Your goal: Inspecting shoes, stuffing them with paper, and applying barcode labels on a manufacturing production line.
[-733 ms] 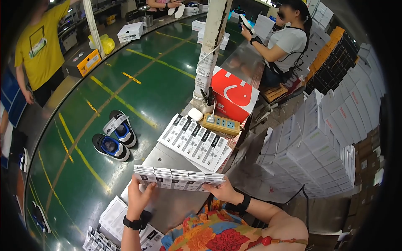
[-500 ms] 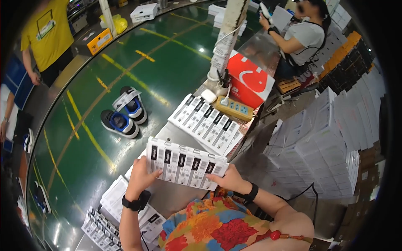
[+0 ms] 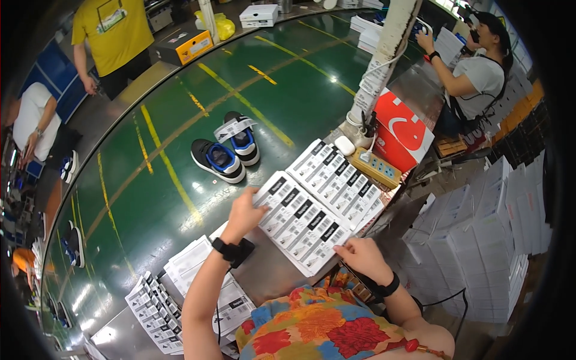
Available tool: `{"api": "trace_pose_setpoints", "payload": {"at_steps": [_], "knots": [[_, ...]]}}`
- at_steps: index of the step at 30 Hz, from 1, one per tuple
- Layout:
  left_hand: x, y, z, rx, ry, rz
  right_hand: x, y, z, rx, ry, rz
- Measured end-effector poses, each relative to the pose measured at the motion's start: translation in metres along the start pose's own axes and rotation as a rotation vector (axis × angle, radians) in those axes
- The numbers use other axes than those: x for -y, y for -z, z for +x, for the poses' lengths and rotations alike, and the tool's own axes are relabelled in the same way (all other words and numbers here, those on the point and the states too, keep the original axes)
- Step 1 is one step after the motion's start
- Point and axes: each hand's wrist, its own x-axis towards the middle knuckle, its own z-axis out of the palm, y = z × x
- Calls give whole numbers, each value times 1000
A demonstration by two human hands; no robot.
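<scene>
A stack of white label sheets (image 3: 303,223) with black and grey printed blocks lies tilted in front of me at the bench edge. My left hand (image 3: 245,215) grips its left edge, thumb on top and fingers hidden beneath. At the lower right corner, my right hand (image 3: 363,259) pinches the stack between thumb and curled fingers. A second stack of label sheets (image 3: 337,185) lies just beyond, its near edge meeting the held stack. More label sheets (image 3: 157,313) and whitish papers (image 3: 195,264) rest near my left forearm.
A black, white and blue pair of shoes (image 3: 223,157) sits on the green conveyor (image 3: 174,141). A yellow power strip (image 3: 377,168), a post (image 3: 384,66) and a red box (image 3: 399,129) stand right. White boxes (image 3: 465,240) are piled beside me; several people work around.
The held label stack has swung clockwise and been lowered flatter against the second stack. My right hand has shifted to its lower right corner. The whole view has turned left.
</scene>
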Motion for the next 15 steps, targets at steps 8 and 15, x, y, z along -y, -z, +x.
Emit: {"api": "trace_pose_setpoints", "payload": {"at_steps": [8,15], "knots": [[-15,0,-10,-284,-282,366,27,40,25,-138,-49,-29],[-8,19,6,-242,-94,467,77,22,110,2,500,66]]}}
